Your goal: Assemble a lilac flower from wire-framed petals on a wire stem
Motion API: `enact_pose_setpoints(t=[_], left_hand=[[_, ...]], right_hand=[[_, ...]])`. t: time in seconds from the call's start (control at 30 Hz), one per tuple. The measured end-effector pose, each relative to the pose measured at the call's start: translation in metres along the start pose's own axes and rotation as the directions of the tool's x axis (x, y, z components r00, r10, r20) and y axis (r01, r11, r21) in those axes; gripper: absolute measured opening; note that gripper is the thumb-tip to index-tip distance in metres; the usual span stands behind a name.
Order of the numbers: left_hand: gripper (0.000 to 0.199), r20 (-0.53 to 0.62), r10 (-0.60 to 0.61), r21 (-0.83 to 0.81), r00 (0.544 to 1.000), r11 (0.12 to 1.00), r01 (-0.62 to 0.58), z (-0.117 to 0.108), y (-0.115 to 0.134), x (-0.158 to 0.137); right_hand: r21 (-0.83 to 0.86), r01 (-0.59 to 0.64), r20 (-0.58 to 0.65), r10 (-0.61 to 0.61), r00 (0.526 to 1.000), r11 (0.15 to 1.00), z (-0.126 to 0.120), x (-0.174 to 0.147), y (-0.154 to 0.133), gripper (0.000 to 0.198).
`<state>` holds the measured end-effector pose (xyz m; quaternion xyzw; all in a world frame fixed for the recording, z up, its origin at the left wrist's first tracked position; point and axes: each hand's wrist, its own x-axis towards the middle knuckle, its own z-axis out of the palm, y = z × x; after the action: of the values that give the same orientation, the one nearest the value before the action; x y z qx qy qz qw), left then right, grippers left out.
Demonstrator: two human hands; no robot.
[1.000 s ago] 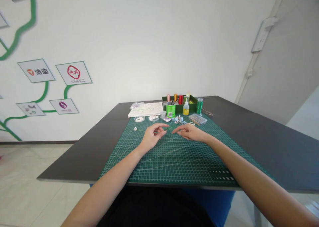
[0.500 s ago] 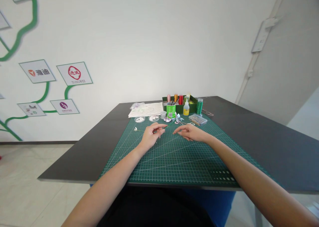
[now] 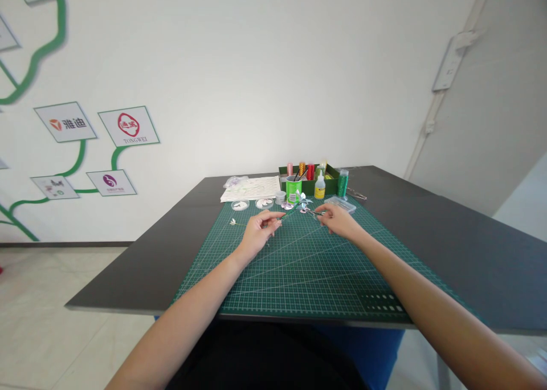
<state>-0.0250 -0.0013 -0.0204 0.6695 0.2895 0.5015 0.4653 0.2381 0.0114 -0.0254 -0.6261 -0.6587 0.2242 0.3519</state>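
My left hand (image 3: 258,230) is closed in a pinch on the green stem (image 3: 290,212) of an artificial flower, which slants up and to the right. Pale blue and lilac petals (image 3: 302,199) show around the stem's far end. To the right, my right hand (image 3: 337,220) has its fingers closed on the handles of a pair of scissors (image 3: 315,212). The blades point left, close to the petals, and the fingers hide most of the handles. A small white flower (image 3: 233,222) on a thin stem lies left of my left hand.
A green cutting mat (image 3: 282,281) covers the table's middle. Behind my hands stand a green can (image 3: 293,190) of tools, a glue bottle (image 3: 319,187), green thread (image 3: 342,183) and a dark green box (image 3: 335,179) of spools. Shallow dishes (image 3: 240,205) and white sheets (image 3: 250,189) lie left.
My right hand has moved right and slightly forward, and its fingers have closed on the scissors that lay on the mat. My left hand stays nearly in place, still pinching the stem.
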Motion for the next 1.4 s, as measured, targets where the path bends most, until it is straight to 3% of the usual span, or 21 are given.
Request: enact_pose_setpoints(t=[0.1, 0.2, 0.37, 0.47, 0.53, 0.7, 0.87, 1.0, 1.13, 1.4], left_hand=[[0.029, 0.0, 0.005, 0.013, 1.0, 1.0, -0.005, 0.001, 0.0, 0.0], [0.027, 0.003, 0.013, 0.044, 1.0, 0.999, -0.013, 0.001, 0.0, -0.001], [0.027, 0.027, 0.039, 0.117, 0.999, 0.992, -0.042, 0.0, -0.001, -0.001], [0.028, 0.041, 0.053, 0.156, 0.998, 0.986, -0.059, -0.002, -0.003, -0.001], [0.028, 0.038, 0.058, 0.168, 0.998, 0.984, -0.063, -0.002, -0.004, -0.001], [0.027, 0.006, 0.05, 0.182, 0.999, 0.982, -0.05, -0.002, -0.004, -0.001], [0.027, -0.032, 0.059, 0.209, 0.998, 0.977, -0.051, -0.004, -0.005, 0.0], [0.027, -0.046, 0.055, 0.215, 0.997, 0.976, -0.044, -0.004, -0.007, 0.001], [0.026, -0.049, 0.063, 0.239, 0.997, 0.97, -0.049, -0.005, -0.009, 0.001], [0.024, 0.002, 0.064, 0.327, 0.998, 0.943, -0.061, -0.006, -0.007, 0.001]], right_hand=[[0.188, 0.133, 0.001, -0.136, 0.991, 0.973, 0.005, -0.004, -0.006, 0.031], [0.407, 0.187, 0.11, -0.252, 0.961, 0.894, 0.011, -0.014, -0.019, 0.047], [0.601, 0.058, 0.402, -0.365, 0.84, 0.797, 0.022, -0.033, -0.038, 0.065], [0.628, 0.008, 0.502, -0.413, 0.76, 0.778, 0.028, -0.037, -0.041, 0.072], [0.619, -0.018, 0.541, -0.41, 0.734, 0.785, 0.029, -0.038, -0.042, 0.074], [0.564, 0.004, 0.502, -0.347, 0.792, 0.826, 0.024, -0.038, -0.043, 0.065], [0.602, 0.083, 0.401, -0.391, 0.829, 0.794, 0.019, -0.037, -0.043, 0.05], [0.614, 0.128, 0.362, -0.422, 0.831, 0.779, 0.015, -0.036, -0.042, 0.046], [0.545, 0.167, 0.376, -0.417, 0.828, 0.822, 0.009, -0.038, -0.045, 0.045], [0.515, 0.21, 0.429, -0.462, 0.777, 0.831, -0.001, -0.043, -0.05, 0.042]])
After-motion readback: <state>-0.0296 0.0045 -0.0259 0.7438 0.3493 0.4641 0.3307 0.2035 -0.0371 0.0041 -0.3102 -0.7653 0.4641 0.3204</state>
